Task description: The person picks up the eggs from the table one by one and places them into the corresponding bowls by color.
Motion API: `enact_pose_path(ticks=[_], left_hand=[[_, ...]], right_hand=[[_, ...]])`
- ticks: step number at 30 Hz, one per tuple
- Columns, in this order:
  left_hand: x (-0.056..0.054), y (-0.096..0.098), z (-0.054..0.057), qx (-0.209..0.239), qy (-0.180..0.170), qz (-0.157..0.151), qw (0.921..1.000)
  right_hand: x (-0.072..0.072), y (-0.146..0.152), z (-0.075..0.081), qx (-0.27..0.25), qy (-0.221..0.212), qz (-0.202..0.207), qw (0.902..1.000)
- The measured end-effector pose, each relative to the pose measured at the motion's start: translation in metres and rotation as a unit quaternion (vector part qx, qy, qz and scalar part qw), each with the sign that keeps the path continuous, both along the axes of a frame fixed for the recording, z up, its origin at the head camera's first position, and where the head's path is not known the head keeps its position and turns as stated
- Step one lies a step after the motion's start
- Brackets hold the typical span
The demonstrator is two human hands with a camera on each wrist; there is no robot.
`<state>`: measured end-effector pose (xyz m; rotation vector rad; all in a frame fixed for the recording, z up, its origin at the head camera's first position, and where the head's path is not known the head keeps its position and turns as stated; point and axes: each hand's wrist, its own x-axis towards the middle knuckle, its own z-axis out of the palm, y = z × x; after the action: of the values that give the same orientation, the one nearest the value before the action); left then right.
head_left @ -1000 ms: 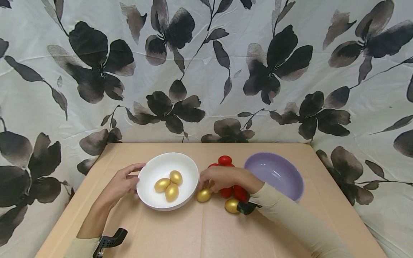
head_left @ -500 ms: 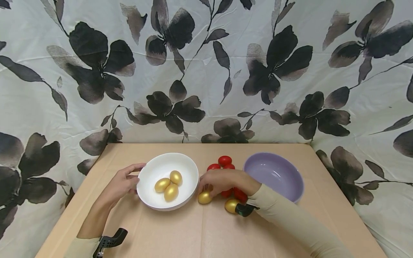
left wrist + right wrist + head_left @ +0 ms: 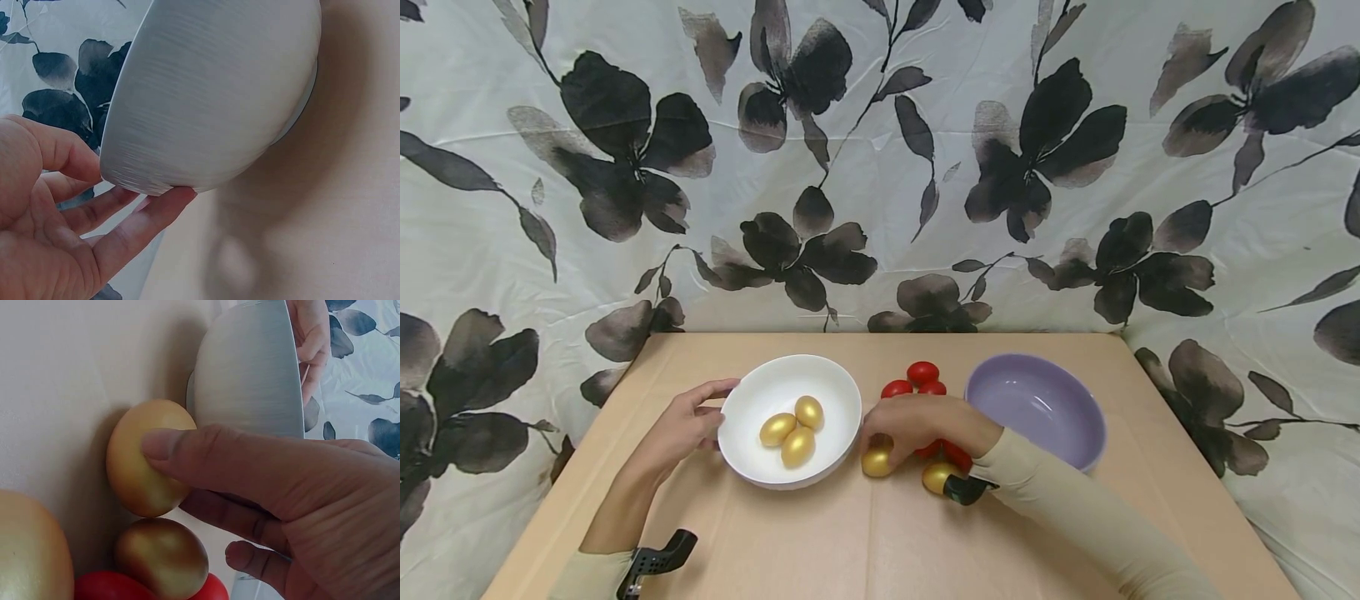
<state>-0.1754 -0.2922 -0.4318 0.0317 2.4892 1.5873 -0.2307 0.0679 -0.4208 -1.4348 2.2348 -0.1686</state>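
Note:
Three golden eggs (image 3: 797,447) lie in a white bowl (image 3: 842,387) at the left of the table. My left hand (image 3: 677,429) touches the bowl's outer left side; in the left wrist view its fingertips rest on the outer wall. My right hand (image 3: 906,423), just right of the bowl, pinches a golden egg (image 3: 144,469), thumb on its near side. Touching that egg is a second golden egg (image 3: 164,559), largely hidden by the hand in the head view. Another golden egg (image 3: 936,477) sits by the right wrist. Red eggs (image 3: 922,373) cluster behind and beneath the hand.
A purple bowl (image 3: 1037,400) stands at the right, behind the right forearm, with no eggs visible in it. The light wooden table (image 3: 790,542) ends at a floral cloth (image 3: 925,208) behind. Black wrist mounts (image 3: 662,557) show on both arms.
My right hand has shifted slightly right and nearer, drawing the golden egg a little the same way. The left hand and white bowl have stayed in place.

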Motion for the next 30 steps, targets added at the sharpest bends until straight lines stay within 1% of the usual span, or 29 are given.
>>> enact_pose_path(ticks=[4, 8, 12, 17, 23, 26, 30], left_hand=[[0.0, 0.0, 0.0, -0.003, 0.002, 0.001, 1.0], [0.0, 0.0, -0.001, -0.001, 0.004, 0.0, 1.0], [0.0, 0.0, 0.0, 0.001, 0.001, -0.002, 1.0], [0.0, 0.0, 0.001, 0.006, -0.005, 0.0, 1.0], [0.001, 0.0, 0.001, 0.013, -0.004, -0.001, 0.9999], [0.001, 0.0, 0.001, 0.008, -0.003, -0.001, 1.0], [0.0, 0.0, 0.001, 0.004, -0.003, -0.001, 1.0]], right_hand=[[0.0, 0.001, 0.001, -0.006, 0.004, 0.01, 0.9999], [0.0, 0.005, 0.004, -0.023, 0.01, 0.019, 0.9995], [-0.001, 0.009, 0.011, -0.038, -0.002, 0.011, 0.9992], [-0.001, 0.012, 0.018, -0.049, -0.027, 0.006, 0.9984], [0.001, 0.014, 0.029, -0.063, -0.059, -0.011, 0.9962], [0.0, 0.015, 0.033, -0.068, -0.068, -0.012, 0.9953], [-0.002, 0.018, 0.037, -0.072, -0.07, -0.008, 0.995]])
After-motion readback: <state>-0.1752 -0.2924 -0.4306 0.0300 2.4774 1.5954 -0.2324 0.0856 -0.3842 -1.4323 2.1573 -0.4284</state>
